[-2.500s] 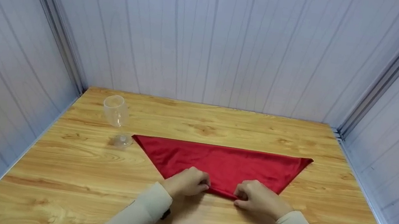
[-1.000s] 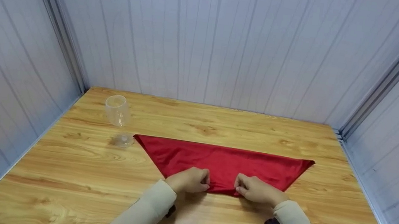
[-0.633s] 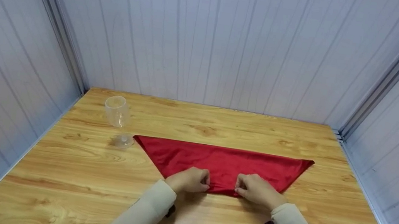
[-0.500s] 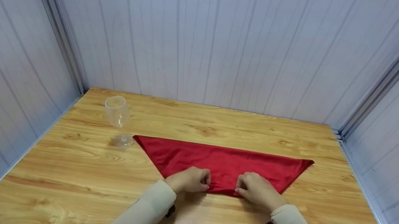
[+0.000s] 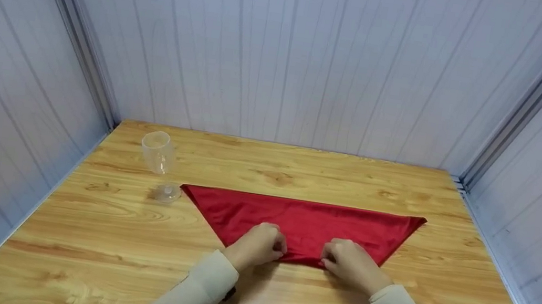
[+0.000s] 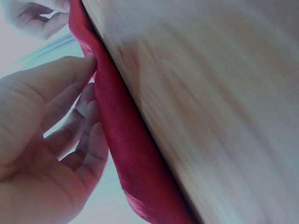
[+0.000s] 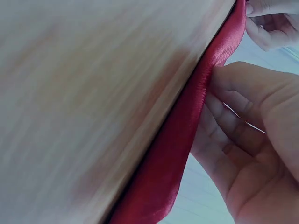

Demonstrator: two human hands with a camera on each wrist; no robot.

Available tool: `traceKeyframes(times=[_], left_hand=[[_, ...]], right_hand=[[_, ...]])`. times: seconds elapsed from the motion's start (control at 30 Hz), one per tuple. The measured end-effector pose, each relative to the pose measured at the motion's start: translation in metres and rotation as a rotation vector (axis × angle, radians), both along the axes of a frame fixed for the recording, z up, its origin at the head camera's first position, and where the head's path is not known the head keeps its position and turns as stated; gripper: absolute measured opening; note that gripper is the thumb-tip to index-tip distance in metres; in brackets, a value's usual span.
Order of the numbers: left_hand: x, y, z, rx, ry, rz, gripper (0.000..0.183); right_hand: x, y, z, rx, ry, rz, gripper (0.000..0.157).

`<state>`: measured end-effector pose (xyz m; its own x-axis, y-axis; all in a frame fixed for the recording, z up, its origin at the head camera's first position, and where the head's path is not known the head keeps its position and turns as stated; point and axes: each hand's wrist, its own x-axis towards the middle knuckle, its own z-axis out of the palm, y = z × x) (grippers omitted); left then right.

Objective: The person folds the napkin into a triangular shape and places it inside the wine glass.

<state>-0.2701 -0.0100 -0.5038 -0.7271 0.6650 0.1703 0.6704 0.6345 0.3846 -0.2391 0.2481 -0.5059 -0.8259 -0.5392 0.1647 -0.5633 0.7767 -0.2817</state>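
Observation:
A red satin cloth [image 5: 303, 225] lies folded into a wide trapezoid, its long straight edge at the far side and the short edge towards me. My left hand [image 5: 258, 245] is at the left part of that short edge, fingers bent. Level with it, a short gap away, my right hand [image 5: 353, 264] is at the edge's right part. In the left wrist view the thumb and fingers pinch a rounded roll of the cloth [image 6: 124, 135] just above the wood. The right wrist view shows the same pinch on the rolled cloth [image 7: 173, 135].
A clear stemmed glass [image 5: 158, 155] stands upright on the left of the wooden table [image 5: 102, 255], its foot close to the cloth's left corner. Pale panelled walls [image 5: 285, 53] enclose the table at the back and both sides.
Both hands stay at the short edge with only small shifts. The right thumb, stretched out at first, is now tucked in beside the fingers. Glass and far cloth edge keep their places.

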Motion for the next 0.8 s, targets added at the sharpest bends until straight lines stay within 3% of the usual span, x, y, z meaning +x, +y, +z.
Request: traceKeyframes(times=[0.2,0.33,0.47,0.8], left_hand=[[0.0043,-0.0007,-0.0014,-0.025,0.047,-0.009,0.007],[0.0055,-0.0024,0.0003,-0.031,0.024,-0.017,0.003],[0.0068,-0.0042,0.0017,-0.024,-0.009,-0.02,0.011],[0.011,-0.0096,0.0003,0.008,-0.11,-0.032,0.018]], right_hand=[[0.001,0.0035,-0.0006,-0.025,-0.029,0.028,0.009],[0.0012,0.0066,0.0003,-0.044,-0.068,0.043,0.006],[0.0024,0.0073,0.001,-0.047,-0.098,0.051,0.006],[0.005,0.0088,0.002,-0.032,-0.112,0.108,0.006]])
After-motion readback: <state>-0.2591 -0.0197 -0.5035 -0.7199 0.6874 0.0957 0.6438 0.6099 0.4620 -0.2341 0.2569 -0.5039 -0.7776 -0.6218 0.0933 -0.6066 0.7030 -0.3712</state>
